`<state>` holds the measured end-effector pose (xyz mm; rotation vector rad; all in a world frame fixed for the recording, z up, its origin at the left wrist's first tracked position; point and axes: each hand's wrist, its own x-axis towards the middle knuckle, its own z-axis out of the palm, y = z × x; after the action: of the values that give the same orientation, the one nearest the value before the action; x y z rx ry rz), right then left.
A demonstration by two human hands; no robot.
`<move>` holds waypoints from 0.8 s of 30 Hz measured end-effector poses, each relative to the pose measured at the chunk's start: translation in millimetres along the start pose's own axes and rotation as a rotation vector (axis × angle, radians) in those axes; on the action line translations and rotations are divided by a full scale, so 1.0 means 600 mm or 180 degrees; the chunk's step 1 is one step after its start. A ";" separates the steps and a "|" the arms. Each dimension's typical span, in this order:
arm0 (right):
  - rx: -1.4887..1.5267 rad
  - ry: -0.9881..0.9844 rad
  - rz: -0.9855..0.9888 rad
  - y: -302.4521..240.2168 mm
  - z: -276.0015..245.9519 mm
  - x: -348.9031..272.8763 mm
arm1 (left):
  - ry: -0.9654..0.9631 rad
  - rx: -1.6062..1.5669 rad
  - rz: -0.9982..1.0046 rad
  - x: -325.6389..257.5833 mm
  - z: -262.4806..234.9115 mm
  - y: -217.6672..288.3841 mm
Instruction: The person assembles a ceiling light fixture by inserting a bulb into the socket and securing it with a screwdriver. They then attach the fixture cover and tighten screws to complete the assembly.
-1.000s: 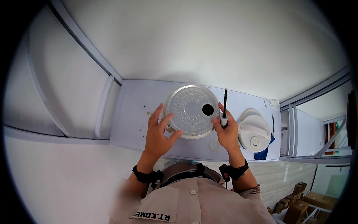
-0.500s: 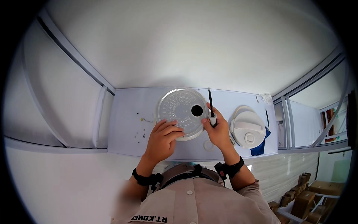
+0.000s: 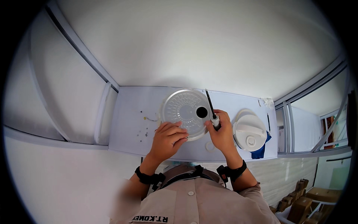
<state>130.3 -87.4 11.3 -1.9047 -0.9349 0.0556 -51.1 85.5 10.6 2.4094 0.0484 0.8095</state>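
Note:
A round, pale metallic-looking plate (image 3: 182, 102) with rings of embossed marks and one dark round hole lies in front of me on the table. My left hand (image 3: 167, 140) grips its near left edge, with bent fingers over the top. In my right hand (image 3: 222, 132) is a screwdriver (image 3: 211, 105) with a long black shaft and a light-and-dark handle, its tip pointing away from me. The thumb of that hand is at the plate's right edge. Whatever is under the plate is hidden.
To the right sits a white round appliance lid (image 3: 250, 134) with a handle, over a blue cloth (image 3: 258, 153). A pale ring (image 3: 210, 146) lies near the front edge. Several small screws (image 3: 147, 129) and a short wire (image 3: 151, 119) are scattered left. Framed panels (image 3: 104, 112) flank the table (image 3: 126, 100).
The view has shifted slightly, moving the whole scene a little. The screwdriver has tilted a bit further left at its tip. Both hands keep their places at the plate.

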 end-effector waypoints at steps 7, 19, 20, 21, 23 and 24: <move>0.1077 -0.1076 0.0821 -0.073 -0.072 -0.030 | 0.0044 0.0027 -0.0059 0.001 -0.001 0.004; 0.1924 -0.1950 -0.0574 -0.131 -0.185 -0.025 | 0.0017 0.0042 -0.0037 0.002 0.000 0.003; 0.2016 -0.2111 -0.0552 -0.135 -0.188 -0.026 | 0.0009 0.0023 -0.0033 0.002 0.000 0.002; 0.2115 -0.2270 -0.0533 -0.138 -0.189 -0.026 | -0.0018 0.0033 -0.0053 0.004 -0.002 0.002; 0.2251 -0.2529 -0.0536 -0.140 -0.193 -0.028 | -0.0071 0.0052 -0.0092 0.008 -0.006 0.005; 0.2386 -0.2520 -0.0460 -0.141 -0.194 -0.030 | -0.0101 0.0041 -0.0124 0.008 -0.008 0.005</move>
<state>116.3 -166.7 132.3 -1.0861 -1.3175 0.9878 -50.4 86.6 17.9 2.4252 0.0878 0.7552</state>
